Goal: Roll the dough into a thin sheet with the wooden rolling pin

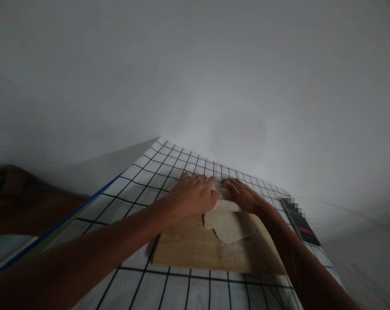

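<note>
A pale flattened sheet of dough [232, 228] with an uneven edge lies on the wooden board [185, 247]. Across its far part runs a light rolling pin [227, 206], whose ends are covered by my hands. My left hand [195, 193] presses on the pin's left end, fingers reaching forward over it and thumb on the near side. On the right end rests my right hand [242, 193], its fingers pointing up and inward. Both hands are closed over the pin, though their palms are hidden.
A white cloth with black grid lines [130, 189] covers the table. Near the right edge lies a dark flat box or book [300, 221] with a red stripe. A pale wall [195, 77] rises behind. Beyond the blue left edge, a brown floor [49, 211] shows below.
</note>
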Motion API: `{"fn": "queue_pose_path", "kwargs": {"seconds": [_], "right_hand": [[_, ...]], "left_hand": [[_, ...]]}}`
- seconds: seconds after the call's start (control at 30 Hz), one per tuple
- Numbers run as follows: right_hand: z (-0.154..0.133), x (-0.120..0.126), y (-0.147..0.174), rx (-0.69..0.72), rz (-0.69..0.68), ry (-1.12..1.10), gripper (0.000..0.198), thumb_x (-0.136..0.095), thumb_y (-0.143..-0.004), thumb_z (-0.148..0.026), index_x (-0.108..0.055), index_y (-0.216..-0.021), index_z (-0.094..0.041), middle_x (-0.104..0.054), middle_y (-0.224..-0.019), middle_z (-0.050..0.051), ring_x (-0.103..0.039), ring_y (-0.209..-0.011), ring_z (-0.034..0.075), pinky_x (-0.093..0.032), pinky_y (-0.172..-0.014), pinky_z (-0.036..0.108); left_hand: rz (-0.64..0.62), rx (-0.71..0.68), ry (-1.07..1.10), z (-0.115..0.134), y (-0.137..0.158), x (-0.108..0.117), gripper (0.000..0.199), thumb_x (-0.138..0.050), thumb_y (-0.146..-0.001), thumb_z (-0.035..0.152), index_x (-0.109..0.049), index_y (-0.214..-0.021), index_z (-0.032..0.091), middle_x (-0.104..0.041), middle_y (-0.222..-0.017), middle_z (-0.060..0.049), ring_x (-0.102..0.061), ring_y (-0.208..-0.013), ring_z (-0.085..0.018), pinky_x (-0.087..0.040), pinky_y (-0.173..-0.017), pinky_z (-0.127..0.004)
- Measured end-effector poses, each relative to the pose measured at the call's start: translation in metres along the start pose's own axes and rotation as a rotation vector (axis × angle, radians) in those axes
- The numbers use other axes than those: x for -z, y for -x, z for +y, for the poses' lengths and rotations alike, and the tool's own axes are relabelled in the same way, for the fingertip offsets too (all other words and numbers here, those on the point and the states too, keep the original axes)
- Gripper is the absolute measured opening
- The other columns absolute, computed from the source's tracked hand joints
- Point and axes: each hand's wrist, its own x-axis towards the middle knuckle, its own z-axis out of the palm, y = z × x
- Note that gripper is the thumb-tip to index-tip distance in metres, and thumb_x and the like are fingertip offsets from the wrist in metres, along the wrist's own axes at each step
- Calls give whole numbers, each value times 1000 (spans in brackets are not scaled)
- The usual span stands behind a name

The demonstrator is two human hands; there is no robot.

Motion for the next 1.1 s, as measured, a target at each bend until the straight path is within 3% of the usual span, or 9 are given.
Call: {"fn": "queue_pose_path", "kwargs": {"seconds": [0.2, 0.4, 0.63, 0.77, 0.87, 0.97, 1.1], "right_hand": [[2, -2, -8, -57, -13, 41, 47, -20, -104, -33, -48, -137, -16, -55, -140, 12, -46, -132, 23, -35, -109, 41], [-4, -4, -7, -167, -15, 92, 47, -18, -105, -40, -38, -145, -25, -38, -155, 8, -26, -144, 29, -28, -112, 56], [-14, -2, 12, -94, -112, 143, 38, -36, -101, -23, -53, -135, -25, -35, -157, 6, -23, -146, 33, -28, -112, 61], [-19, -2, 22, -134, -118, 166, 44, -28, -103, -31, -43, -144, -22, -28, -159, 11, -20, -145, 42, -29, -105, 71], [-22, -5, 31, -150, -110, 178, 47, -21, -104, -32, -38, -147, -21, -26, -160, 11, -17, -146, 38, -28, -109, 67], [-26, -7, 40, -125, -91, 209, 45, -23, -104, -29, -44, -142, -19, -26, -160, 11, -14, -148, 31, -24, -115, 58], [-40, -3, 52, -147, -41, 202, 42, -26, -102, -27, -54, -132, -19, -31, -158, 11, -20, -147, 31, -27, -113, 57]], "left_hand": [[-10, 8, -10, 0, -1, -1, 40, -40, -93, 32, -56, -127, 19, -68, -117, -12, -60, -108, -29, -39, -95, -50], [-45, 6, 4, -1, -1, 1, 42, -39, -94, 32, -55, -130, 18, -67, -120, -13, -59, -112, -30, -38, -94, -50], [5, -60, -13, 5, 8, 6, 41, -38, -95, 30, -53, -132, 18, -59, -134, -13, -51, -125, -31, -32, -103, -52], [22, -62, -9, 7, 12, 5, 42, -37, -97, 34, -53, -133, 19, -58, -136, -13, -47, -130, -33, -28, -107, -55], [23, -77, 5, 8, 15, 4, 44, -34, -99, 36, -52, -135, 19, -57, -138, -12, -44, -134, -33, -28, -108, -55], [22, -91, 20, 9, 18, 5, 45, -32, -100, 38, -50, -137, 20, -55, -141, -11, -42, -136, -32, -30, -108, -53], [30, -79, 16, 13, 23, 11, 46, -31, -101, 39, -51, -137, 18, -52, -144, -12, -38, -139, -32, -30, -110, -52]]}}
